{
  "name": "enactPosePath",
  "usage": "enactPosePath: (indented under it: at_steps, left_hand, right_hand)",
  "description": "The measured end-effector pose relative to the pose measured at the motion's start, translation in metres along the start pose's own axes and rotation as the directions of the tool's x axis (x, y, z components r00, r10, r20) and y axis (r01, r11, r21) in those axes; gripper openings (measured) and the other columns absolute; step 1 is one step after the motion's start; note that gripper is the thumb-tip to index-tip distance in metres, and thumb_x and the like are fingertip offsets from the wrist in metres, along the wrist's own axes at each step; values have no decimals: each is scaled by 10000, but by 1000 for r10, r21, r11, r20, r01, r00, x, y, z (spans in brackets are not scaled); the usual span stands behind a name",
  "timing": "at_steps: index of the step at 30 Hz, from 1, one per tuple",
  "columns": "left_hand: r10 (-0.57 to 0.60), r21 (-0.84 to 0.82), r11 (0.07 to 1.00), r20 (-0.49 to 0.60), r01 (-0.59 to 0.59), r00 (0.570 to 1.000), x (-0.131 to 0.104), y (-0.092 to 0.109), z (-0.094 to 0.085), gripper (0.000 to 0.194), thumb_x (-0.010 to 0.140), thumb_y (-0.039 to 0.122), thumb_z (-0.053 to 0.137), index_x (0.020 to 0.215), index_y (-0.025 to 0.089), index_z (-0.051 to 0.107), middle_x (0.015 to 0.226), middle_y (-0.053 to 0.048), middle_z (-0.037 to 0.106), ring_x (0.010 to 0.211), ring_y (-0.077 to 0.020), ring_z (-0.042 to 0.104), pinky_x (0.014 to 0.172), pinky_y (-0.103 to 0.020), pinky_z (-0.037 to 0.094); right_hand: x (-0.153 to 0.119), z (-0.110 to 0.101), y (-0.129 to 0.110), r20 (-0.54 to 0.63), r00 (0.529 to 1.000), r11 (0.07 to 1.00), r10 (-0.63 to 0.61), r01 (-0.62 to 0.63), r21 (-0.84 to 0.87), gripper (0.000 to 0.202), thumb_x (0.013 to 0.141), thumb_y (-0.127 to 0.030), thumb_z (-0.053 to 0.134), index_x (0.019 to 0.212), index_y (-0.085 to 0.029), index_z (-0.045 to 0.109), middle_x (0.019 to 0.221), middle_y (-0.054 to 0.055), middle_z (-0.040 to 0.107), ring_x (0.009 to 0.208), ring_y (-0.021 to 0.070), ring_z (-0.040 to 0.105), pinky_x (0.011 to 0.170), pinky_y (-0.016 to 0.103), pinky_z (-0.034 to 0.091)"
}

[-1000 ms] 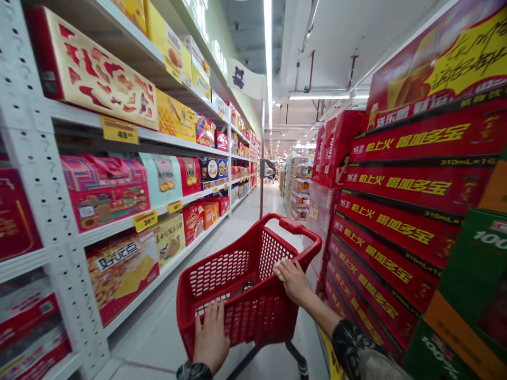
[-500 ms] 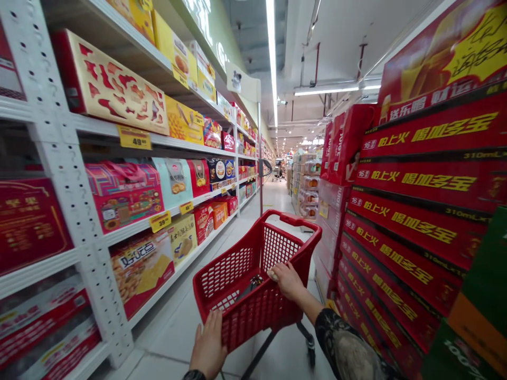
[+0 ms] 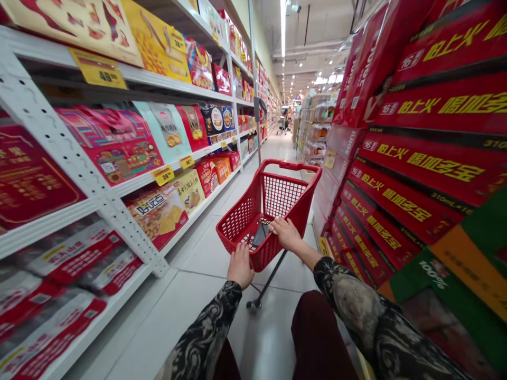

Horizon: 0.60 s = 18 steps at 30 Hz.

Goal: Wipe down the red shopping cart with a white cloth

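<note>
A red plastic shopping cart (image 3: 283,192) stands in the aisle ahead of me, its basket turned at an angle. My left hand (image 3: 240,265) lies over the basket's near left corner, fingers curled on the rim. On the near right side, my right hand (image 3: 285,234) is closed round the rim, its fingertips over the inner edge. Inside the basket lies a dark flat object (image 3: 260,235); its kind is hard to make out. One grey leg of the cart with a caster wheel (image 3: 254,304) shows below.
Along the left run white shelves (image 3: 130,240) of boxed snacks with yellow price tags. Red drink cartons (image 3: 420,163) are stacked high on the right, with a green box (image 3: 447,285) close to my right arm. The tiled aisle leads away; another cart (image 3: 282,124) stands far off.
My left hand has come onto the basket's corner from lower left. The cart has turned and sits higher in view; my legs now show below, and the right hand stays on the rim.
</note>
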<state>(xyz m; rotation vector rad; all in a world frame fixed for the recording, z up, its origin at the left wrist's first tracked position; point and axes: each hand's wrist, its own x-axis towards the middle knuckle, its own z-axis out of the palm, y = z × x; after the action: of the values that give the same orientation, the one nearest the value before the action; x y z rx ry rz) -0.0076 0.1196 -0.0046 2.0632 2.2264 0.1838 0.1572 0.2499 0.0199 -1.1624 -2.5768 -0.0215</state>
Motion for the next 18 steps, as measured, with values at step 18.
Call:
enactPosePath:
  at_steps: [18]
  left_hand:
    - [22,201,978,138,-50,990,22,10,-13,797,651,208,531,1392,130,249,1504,-129,196,1386,-257,166,1099,-529,152]
  right_hand:
    - [-56,30,-49,-68,984,982,162,-155,105,400,884,-144,383,1269,-112,486,1379,154,427,1330,249,286,1048,446,252]
